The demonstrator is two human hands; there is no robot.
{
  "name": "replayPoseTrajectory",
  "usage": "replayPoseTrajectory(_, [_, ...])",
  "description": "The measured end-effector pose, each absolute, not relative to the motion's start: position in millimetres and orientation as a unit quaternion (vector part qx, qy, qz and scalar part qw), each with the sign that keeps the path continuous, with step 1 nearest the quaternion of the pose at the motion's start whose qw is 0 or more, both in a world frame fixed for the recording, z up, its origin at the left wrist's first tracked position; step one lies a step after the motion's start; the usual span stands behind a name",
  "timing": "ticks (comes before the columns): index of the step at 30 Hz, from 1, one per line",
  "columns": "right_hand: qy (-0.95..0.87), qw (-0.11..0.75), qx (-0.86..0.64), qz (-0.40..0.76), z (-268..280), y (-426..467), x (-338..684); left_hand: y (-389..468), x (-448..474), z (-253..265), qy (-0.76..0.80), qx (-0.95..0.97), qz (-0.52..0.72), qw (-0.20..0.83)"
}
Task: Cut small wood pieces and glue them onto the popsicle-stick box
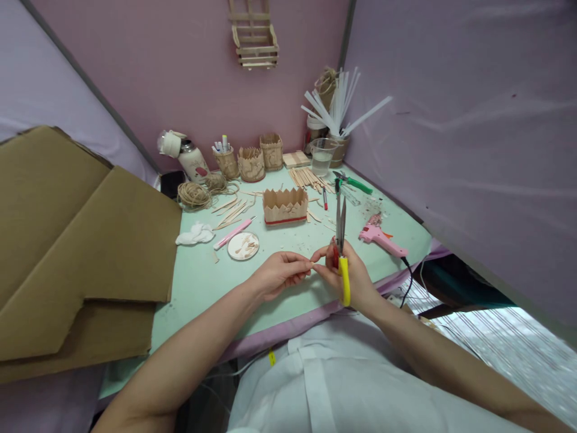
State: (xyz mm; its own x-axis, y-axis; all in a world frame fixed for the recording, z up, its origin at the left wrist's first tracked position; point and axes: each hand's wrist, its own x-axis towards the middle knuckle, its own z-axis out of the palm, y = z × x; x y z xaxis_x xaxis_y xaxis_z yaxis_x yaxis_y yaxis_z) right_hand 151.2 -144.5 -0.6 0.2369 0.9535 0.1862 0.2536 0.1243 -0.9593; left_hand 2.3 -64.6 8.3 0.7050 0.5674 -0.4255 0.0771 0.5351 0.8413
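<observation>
The left hand (280, 275) has its grip pinched on a tiny pale piece (312, 265) above the pale green counter (198, 282); the right hand's (354, 278) fingertips meet there, its grip closed around metal-bladed scissors with yellow-and-red handles (341, 248). Beyond stands a rectangular, jagged-rimmed wooden box (285, 207).

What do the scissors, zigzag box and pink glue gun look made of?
Scissors: metal blades, by their grey sheen; probably a plastic handle, smooth yellow. Zigzag box: likely wood strips, mostly bare, by its pale tan colour and pointed tops. Glue gun: probably moulded plastic, from its smooth pink body.
</observation>
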Motion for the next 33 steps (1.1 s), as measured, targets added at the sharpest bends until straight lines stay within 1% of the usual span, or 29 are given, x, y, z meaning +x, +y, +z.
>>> replayPoseTrajectory(4, [-0.559,0.468,-0.617,0.295,7,-148,155,-64,2,9,0.356,0.446,0.180,0.801])
replayPoseTrajectory(6, [-0.583,0.401,-0.650,0.276,12,-151,158,-64,2,10,0.353,0.437,0.204,0.801])
replayPoseTrajectory(10, [-0.620,0.231,-0.720,0.212,17,-159,163,-62,2,13,0.337,0.418,0.292,0.791])
replayPoseTrajectory(12, [-0.626,0.187,-0.734,0.185,16,-162,162,-61,2,14,0.329,0.409,0.330,0.785])
replayPoseTrajectory(17, [-0.632,0.158,-0.742,0.159,14,-163,157,-62,1,15,0.328,0.403,0.352,0.778])
replayPoseTrajectory(33, [-0.622,0.120,-0.756,0.163,18,-164,151,-63,3,13,0.306,0.408,0.366,0.778])
